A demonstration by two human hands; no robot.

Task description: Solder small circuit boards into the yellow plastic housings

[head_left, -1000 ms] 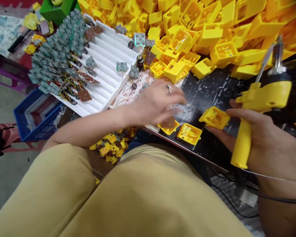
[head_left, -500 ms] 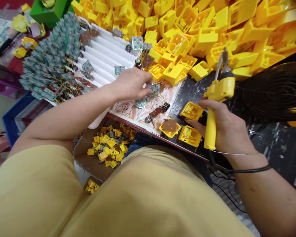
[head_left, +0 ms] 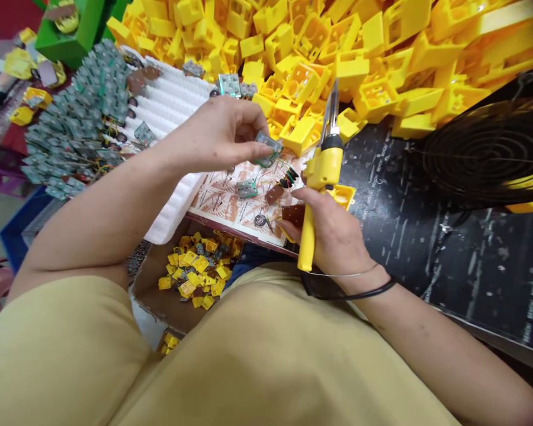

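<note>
Gently, left fingers [head_left: 244, 118] pinch a fragile little circuit board [head_left: 267, 148] by its edge; right fingers [head_left: 305, 198] wrap a soldering iron [head_left: 325, 168].

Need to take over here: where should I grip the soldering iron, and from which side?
Take the soldering iron by its slim yellow handle, coming from the near side, below the right hand. That straight grip sticks out free there, while the metal shaft points up and away and is probably hot.
</note>
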